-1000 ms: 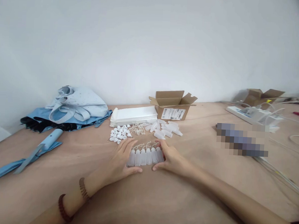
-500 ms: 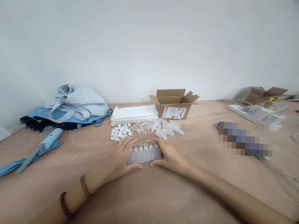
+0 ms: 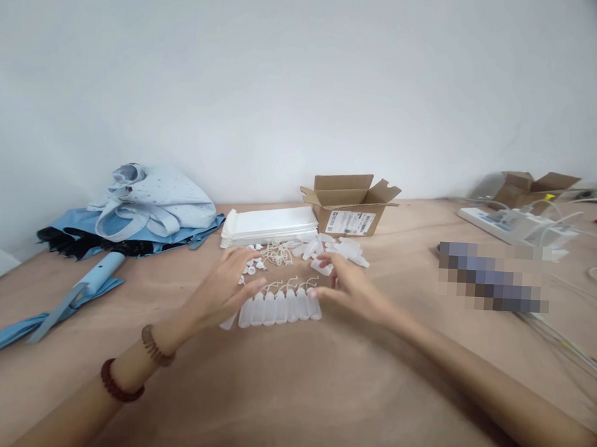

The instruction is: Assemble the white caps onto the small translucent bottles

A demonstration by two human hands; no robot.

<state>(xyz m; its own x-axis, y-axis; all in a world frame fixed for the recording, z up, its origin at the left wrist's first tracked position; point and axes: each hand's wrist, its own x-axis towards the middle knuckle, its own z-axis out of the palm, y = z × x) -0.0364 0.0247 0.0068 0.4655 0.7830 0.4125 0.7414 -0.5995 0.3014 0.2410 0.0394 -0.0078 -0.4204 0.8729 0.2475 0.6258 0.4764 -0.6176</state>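
Observation:
Several small translucent plastic bottles (image 3: pixel 280 309) lie side by side in a row, with pale strings (image 3: pixel 289 284) coming out of their tops. One more bottle (image 3: pixel 228 322) lies tilted at the left end, partly under my left hand (image 3: pixel 219 289). That hand is raised off the row with fingers and thumb apart, hiding part of the heap of white caps (image 3: pixel 251 268). My right hand (image 3: pixel 350 287), also open, hovers by the row's right end; its fingers are nearest the pile of loose bottles (image 3: pixel 350 248). Neither hand visibly holds anything.
Behind lie a tangle of pale strings (image 3: pixel 277 253), a stack of white packets (image 3: pixel 273 223) and an open cardboard box (image 3: pixel 351 219). A blue umbrella (image 3: pixel 100 270) with a cloth bag (image 3: pixel 164 203) is at left. A power strip (image 3: pixel 483 223) and a blurred-out object (image 3: pixel 490 277) are at right.
Both hands have let go of the row's ends and moved apart and away from me, fingers opening. The row now sits slightly further left, with one tilted bottle showing at its left end.

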